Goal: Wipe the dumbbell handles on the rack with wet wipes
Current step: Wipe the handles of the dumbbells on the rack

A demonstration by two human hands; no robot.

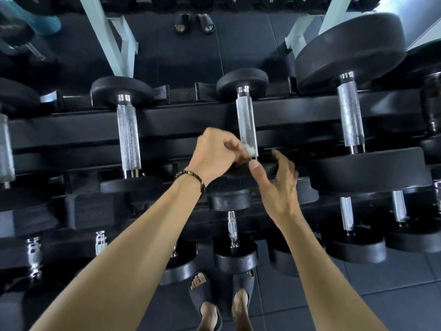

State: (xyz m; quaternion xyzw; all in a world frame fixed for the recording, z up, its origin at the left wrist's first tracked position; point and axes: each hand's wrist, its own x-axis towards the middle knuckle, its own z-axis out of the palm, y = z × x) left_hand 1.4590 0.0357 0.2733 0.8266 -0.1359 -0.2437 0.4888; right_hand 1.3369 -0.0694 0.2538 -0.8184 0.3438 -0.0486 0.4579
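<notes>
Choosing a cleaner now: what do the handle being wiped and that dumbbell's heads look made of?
Handle: bright metal, likely chromed steel, with a fine knurled texture and a shiny, smooth collar. Head: matte black, probably rubber or urethane coated; no glare, rounded edges. The left hand pinches the wipe against the handle.

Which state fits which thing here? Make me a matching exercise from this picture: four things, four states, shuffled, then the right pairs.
Things:
1. left hand
2. right hand
3. wet wipe
4. beaded bracelet

States:
A. worn on the left wrist
B. open, fingers spread beside the dumbbell's near end
C. pinching the wipe at the knurled handle
D. bunched small and white against the handle's lower end

Pairs: 1-C, 2-B, 3-D, 4-A
</notes>
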